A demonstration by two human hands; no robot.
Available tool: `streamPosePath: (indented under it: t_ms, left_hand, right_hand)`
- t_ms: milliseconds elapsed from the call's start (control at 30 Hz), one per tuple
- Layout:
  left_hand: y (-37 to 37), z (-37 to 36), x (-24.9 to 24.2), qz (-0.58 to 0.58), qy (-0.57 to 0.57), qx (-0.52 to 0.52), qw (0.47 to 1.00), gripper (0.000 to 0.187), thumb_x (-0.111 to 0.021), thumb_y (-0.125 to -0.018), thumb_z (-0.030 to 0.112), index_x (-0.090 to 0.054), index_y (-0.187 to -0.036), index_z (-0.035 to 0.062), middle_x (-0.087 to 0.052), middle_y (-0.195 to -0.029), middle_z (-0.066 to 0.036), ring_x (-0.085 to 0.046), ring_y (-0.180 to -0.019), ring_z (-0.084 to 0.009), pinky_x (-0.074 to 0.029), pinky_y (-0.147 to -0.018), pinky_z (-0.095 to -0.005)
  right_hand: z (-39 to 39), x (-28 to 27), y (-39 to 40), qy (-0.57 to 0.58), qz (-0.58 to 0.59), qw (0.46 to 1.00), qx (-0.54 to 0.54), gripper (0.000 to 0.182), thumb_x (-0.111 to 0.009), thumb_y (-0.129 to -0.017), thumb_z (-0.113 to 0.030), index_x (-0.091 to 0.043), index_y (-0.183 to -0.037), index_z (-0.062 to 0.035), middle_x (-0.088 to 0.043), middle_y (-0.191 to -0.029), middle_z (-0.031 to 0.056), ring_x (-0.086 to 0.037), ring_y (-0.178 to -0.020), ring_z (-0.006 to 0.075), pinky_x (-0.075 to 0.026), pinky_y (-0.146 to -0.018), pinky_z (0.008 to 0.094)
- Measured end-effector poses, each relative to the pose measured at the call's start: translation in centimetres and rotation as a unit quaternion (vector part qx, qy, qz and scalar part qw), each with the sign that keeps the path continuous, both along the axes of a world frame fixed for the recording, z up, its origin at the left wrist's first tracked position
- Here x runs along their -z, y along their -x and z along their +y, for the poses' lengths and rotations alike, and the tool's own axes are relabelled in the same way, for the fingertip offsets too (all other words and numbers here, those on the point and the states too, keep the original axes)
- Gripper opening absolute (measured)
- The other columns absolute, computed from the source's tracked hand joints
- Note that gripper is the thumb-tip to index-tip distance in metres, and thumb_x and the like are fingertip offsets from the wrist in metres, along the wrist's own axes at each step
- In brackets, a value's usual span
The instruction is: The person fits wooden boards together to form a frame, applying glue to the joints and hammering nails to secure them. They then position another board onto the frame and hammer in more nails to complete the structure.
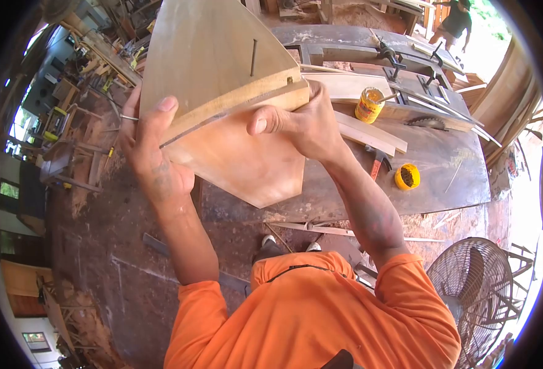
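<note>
Two pale wooden panels are held edge to edge up in front of me. The upper wooden panel has a nail lying or standing on its face, and a small notch shows near its right corner. Below it, the lower wooden panel slants toward me. My left hand grips the left end of both panels, thumb on the upper one. At the right end, my right hand is wrapped round the joint, its thumb against the lower panel and its other fingers hidden behind.
A workbench holds an open glue jar, a hammer, a yellow cup of dark nails, wooden strips and a saw blade. A caged fan stands at right. A person is in the back right.
</note>
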State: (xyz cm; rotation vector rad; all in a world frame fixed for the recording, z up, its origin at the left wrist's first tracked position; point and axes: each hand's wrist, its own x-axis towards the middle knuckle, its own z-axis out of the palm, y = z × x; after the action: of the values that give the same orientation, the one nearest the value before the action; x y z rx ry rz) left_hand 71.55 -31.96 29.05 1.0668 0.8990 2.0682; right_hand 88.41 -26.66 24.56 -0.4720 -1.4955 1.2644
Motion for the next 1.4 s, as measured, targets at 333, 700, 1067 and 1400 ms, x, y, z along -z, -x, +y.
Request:
streamPosePath:
  t_ms: [333, 700, 1067, 1400]
  left_hand:
    - [0.3, -0.4, 0.3, 0.057, 0.002, 0.008, 0.998, 0.047, -0.068, -0.077, 0.010, -0.055, -0.118, -0.0091, -0.062, -0.105, -0.014, -0.059, -0.097, -0.0196, -0.047, -0.086, -0.0302]
    - [3.1, -0.7, 1.3, 0.066, -0.047, 0.155, 0.985, 0.080, -0.079, -0.077, 0.020, -0.036, -0.137, -0.0103, -0.058, -0.120, -0.018, -0.058, -0.106, -0.0198, -0.045, -0.092, -0.0300]
    - [3.2, -4.2, 3.4, 0.159, -0.072, -0.057, 0.983, 0.025, -0.069, -0.084, -0.002, -0.065, -0.107, -0.0092, -0.068, -0.106, -0.019, -0.065, -0.096, -0.0170, -0.052, -0.086, -0.0266]
    - [3.7, -3.4, 4.0, 0.202, -0.117, -0.058, 0.971, 0.036, -0.070, -0.083, -0.002, -0.058, -0.117, -0.0097, -0.069, -0.100, -0.018, -0.065, -0.094, -0.0155, -0.053, -0.083, -0.0258]
  right_hand:
    - [0.2, 0.0, 0.5, 0.006, 0.041, 0.998, -0.038, 0.038, -0.085, -0.070, -0.016, -0.067, -0.099, 0.0001, -0.070, -0.091, 0.0046, -0.062, -0.083, 0.0082, -0.050, -0.076, 0.0252]
    - [0.6, 2.1, -0.1, 0.012, 0.070, 0.997, -0.008, 0.042, -0.080, -0.078, -0.020, -0.063, -0.108, 0.0024, -0.068, -0.099, 0.0060, -0.061, -0.086, 0.0106, -0.049, -0.078, 0.0256]
    - [-1.8, 0.4, 0.7, -0.213, 0.068, 0.933, 0.281, 0.040, -0.065, -0.090, -0.004, -0.053, -0.126, 0.0050, -0.065, -0.102, 0.0085, -0.061, -0.092, 0.0110, -0.046, -0.082, 0.0212]
    - [-2.3, 0.0, -0.4, -0.176, -0.016, 0.930, 0.322, 0.038, -0.072, -0.084, -0.008, -0.061, -0.120, -0.0012, -0.070, -0.093, 0.0045, -0.063, -0.085, 0.0064, -0.049, -0.075, 0.0200]
